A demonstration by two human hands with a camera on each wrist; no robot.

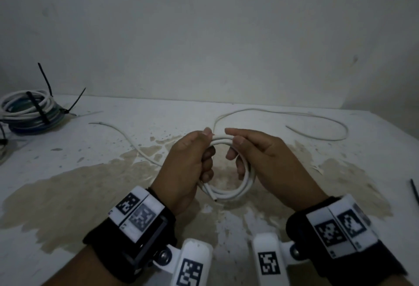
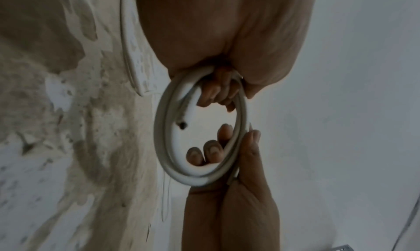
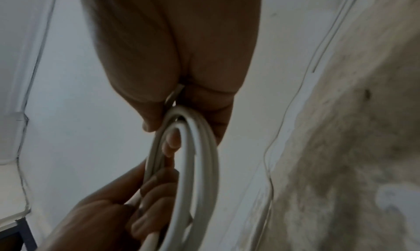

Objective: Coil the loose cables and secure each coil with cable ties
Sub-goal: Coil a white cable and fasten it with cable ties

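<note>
Your left hand point(image 1: 189, 161) has its fingers curled round the white cable coil's point(image 1: 229, 191) left side, and your right hand point(image 1: 260, 156) pinches its top-right, wrists angled inward.

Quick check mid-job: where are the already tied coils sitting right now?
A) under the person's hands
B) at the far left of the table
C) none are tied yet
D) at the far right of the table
B: the tied coils, bound with black cable ties, are stacked at the far left of the table, while the left hand and right hand hold the white coil in the middle.
</note>
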